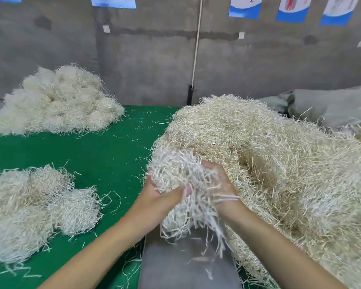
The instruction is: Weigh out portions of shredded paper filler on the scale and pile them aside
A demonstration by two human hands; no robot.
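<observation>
dangling just over the grey scale platform (186,265), loose strands trail from a clump (175,174) of shredded paper held between both hands. the left hand (161,197) curls up under it, fingers clenched into the strands. the right hand (219,184) cups the other side, fingers half buried but plainly wrapped round the load. the platform below is blurred, with a few stray shreds on it and no readout in view.

this looks like the set-down for a weigh. best bet is to lower the bundle as one, land it mid-platform, and let go fully so no hand pressure skews the reading. watch the right side, where the big heap (279,163) crowds the platform edge. any overlap there would likely spoil the weight, so tuck those trailing strands in. trimming is probably best done in small pinches.

out left on the green bench (104,159), the near pile (29,209) of lumpy portions waits. further back sits the far pile (56,101). a grey sack (331,105) slumps behind the heap, and beyond it a concrete wall (154,59) carries posters (246,7) and a pale cord (196,49).
</observation>
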